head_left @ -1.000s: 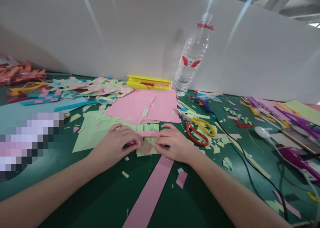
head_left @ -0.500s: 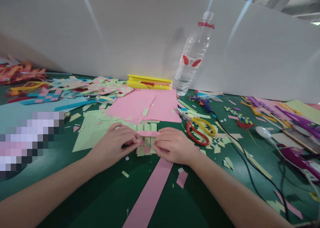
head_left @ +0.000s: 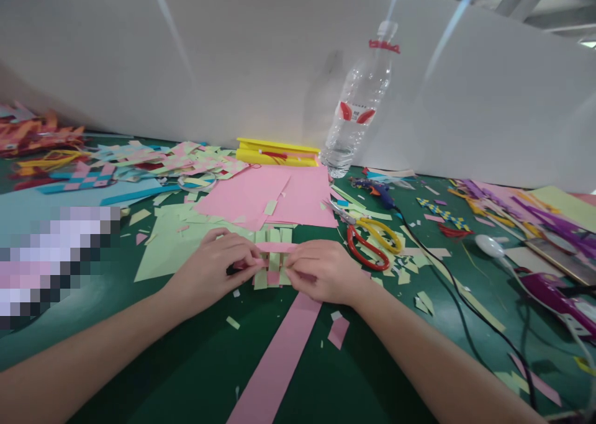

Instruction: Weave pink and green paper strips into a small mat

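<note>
Paper weave (head_left: 274, 259) between left hand (head_left: 212, 270) and right hand (head_left: 326, 270)

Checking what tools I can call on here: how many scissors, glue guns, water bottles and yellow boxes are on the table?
Scissors: 1
Glue gun: 1
Water bottle: 1
Yellow box: 1
Total: 4

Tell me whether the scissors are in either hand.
No, the scissors lie on the table beside the right hand, untouched.
</note>
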